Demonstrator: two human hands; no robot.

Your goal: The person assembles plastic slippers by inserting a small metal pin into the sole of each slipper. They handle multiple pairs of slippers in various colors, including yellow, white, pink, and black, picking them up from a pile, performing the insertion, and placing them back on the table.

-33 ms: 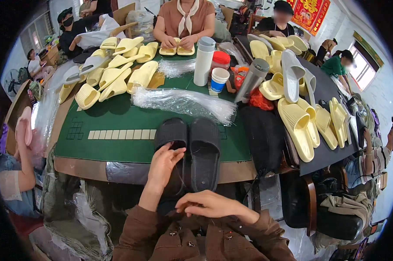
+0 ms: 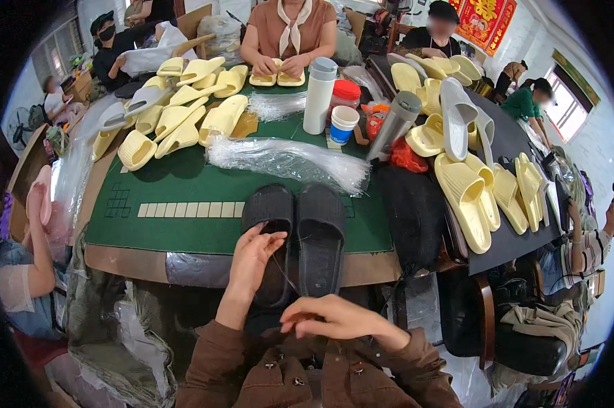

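Note:
A pair of black slide sandals lies side by side at the near table edge, with the open toes facing away from me. My left hand (image 2: pixel 250 257) is at the left sandal (image 2: pixel 269 205), its fingers bent around the edge of the strap opening. A thin clear strand (image 2: pixel 284 270) runs down beside that hand over the sandal's footbed. Below the heel of the right sandal (image 2: pixel 320 251), my right hand (image 2: pixel 337 317) hovers with bent fingers. Whatever its fingertips may hold is too fine to make out.
A bundle of clear plastic strands (image 2: pixel 290 162) lies beyond the sandals on the green mat (image 2: pixel 171 234). Yellow slides (image 2: pixel 223 121) are heaped at left, more (image 2: pixel 464 197) at right. Bottles and a cup (image 2: pixel 343 127) stand between. Across the table a person handles yellow slides.
My right hand has shifted slightly to the right and up. The thin strand shows more clearly over the left sandal. My left hand stays at the strap.

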